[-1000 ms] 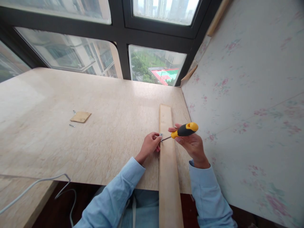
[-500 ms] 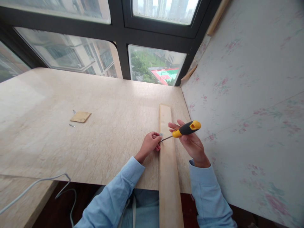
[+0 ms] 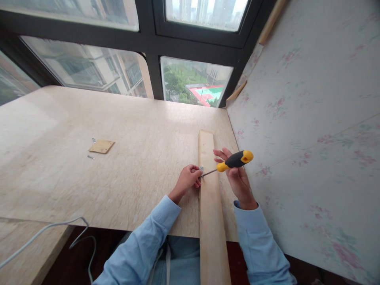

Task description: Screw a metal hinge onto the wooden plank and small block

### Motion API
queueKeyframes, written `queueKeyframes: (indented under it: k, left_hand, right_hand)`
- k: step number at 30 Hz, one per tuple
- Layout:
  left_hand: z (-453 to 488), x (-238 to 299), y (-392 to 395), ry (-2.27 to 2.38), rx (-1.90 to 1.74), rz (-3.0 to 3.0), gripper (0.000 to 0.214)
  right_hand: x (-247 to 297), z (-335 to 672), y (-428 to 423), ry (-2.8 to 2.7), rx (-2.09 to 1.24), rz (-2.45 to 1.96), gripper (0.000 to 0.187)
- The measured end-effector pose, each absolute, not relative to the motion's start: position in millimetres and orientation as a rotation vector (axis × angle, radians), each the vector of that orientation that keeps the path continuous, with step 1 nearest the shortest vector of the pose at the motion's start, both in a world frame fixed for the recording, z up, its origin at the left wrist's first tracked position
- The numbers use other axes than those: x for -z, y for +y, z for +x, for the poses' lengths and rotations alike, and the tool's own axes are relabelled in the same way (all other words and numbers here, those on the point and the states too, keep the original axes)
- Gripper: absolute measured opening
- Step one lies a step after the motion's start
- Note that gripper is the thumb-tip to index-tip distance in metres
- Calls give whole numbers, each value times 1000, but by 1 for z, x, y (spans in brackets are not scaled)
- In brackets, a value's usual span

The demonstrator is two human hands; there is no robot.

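Taking the metal bracket (image 3: 201, 169) as the clock's centre, the left hand (image 3: 188, 178) lies at 8 o'clock, its thumb and fingers pinched narrow on the bracket at the near-left edge of a wooden board (image 3: 211, 221). The board runs from 12 to 6 o'clock, its lower end jutting past the counter (image 3: 142, 142). The right hand (image 3: 239, 182) holds a yellow-and-black screwdriver (image 3: 234, 159) lightly, some fingers outstretched, handle towards 2 o'clock, shaft slanting down to the left thumb; whether the tip sits in a screw is too small to tell. Between 9 and 10 o'clock, well apart, lies a small wooden plate (image 3: 101, 146), with metal pieces (image 3: 91, 157) beside it at its own 8 and 10.
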State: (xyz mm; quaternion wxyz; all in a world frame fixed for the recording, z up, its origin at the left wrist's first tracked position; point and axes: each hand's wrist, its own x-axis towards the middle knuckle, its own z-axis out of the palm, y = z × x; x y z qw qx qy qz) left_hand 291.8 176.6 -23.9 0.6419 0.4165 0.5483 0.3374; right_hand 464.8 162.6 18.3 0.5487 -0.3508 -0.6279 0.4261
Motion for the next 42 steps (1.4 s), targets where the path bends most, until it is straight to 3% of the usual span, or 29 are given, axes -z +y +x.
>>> queueKeyframes:
  k: [4,10,15,19,23,27,30,34,38,42]
  left_hand:
    - [292,26,177,1247,-776,944,11]
    - [292,25,177,1264,-789,926,11]
    - [292,25,177,1262,-793,927,12]
    - [292,26,176,1255,-798,936,13]
    - [292,27,176,1248,-786,947,14]
    - [292,26,176,1253,-784,954,15]
    - [292,24,175,1258,-779,959,14]
    - [292,22,175,1258,-778,956,13]
    - [292,23,175,1253,-782,960,13]
    - [292,25,175,1255,-775,967,16]
  right_hand:
    - [-25,466,160,-1448,-1161,-736,51]
    - [-13,463,161,-1341,-822,-970,31]
    - [-1,459,163,-1355,-605,-1003,46]
    - [-19,459,158,-1448,-902,-836,58]
    - [-33,462,154,-1432,-1107,-769,48]
    - [-21,461,158,-1331,-929,-884,35]
    - [-13,458,162,-1256,-784,-892,45]
    - [-22,458,158,-1361,-981,-785,56]
    - [-31,464,155,-1404,-1129,-767,53]
    - [-26,463,159,-1308,-965,-873,42]
